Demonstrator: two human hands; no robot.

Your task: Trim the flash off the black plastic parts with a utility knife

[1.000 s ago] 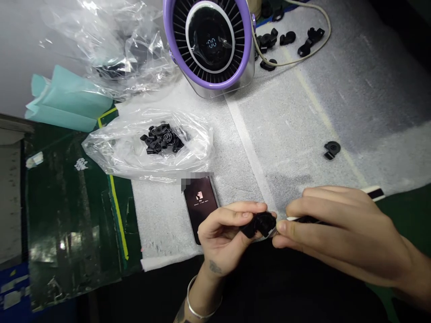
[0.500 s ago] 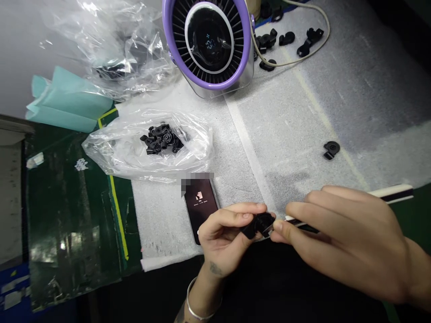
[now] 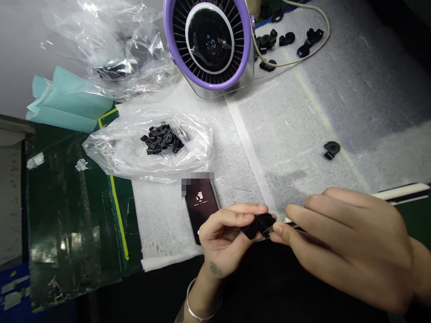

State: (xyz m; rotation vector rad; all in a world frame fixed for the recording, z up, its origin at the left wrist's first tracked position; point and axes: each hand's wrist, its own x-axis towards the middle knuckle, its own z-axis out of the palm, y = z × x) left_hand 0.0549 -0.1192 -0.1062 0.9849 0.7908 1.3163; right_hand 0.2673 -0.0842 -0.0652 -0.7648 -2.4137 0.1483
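My left hand (image 3: 224, 237) pinches a small black plastic part (image 3: 264, 223) between thumb and fingers, above the front edge of the mat. My right hand (image 3: 350, 242) is closed close beside it, thumb and fingertip pressed together at the part's right side. A long thin black-and-white strip (image 3: 404, 193) runs behind the right hand and shows on both sides of it. Something thin and pale at the fingertips is too small to name. A loose black part (image 3: 332, 150) of rounded shape lies on the mat beyond the right hand.
An open clear bag (image 3: 111, 152) holds several black parts (image 3: 163, 139). A phone (image 3: 201, 206) lies near my left hand on the grey mat (image 3: 161, 224). Farther back stand a purple fan (image 3: 244, 58) and a cable (image 3: 328, 27) near more black parts (image 3: 287, 38). Turquoise sheeting (image 3: 74, 98) sits left.
My right hand has shifted slightly right and down, and the black-and-white strip reaches farther right. The left hand and the black part in it are almost unmoved.
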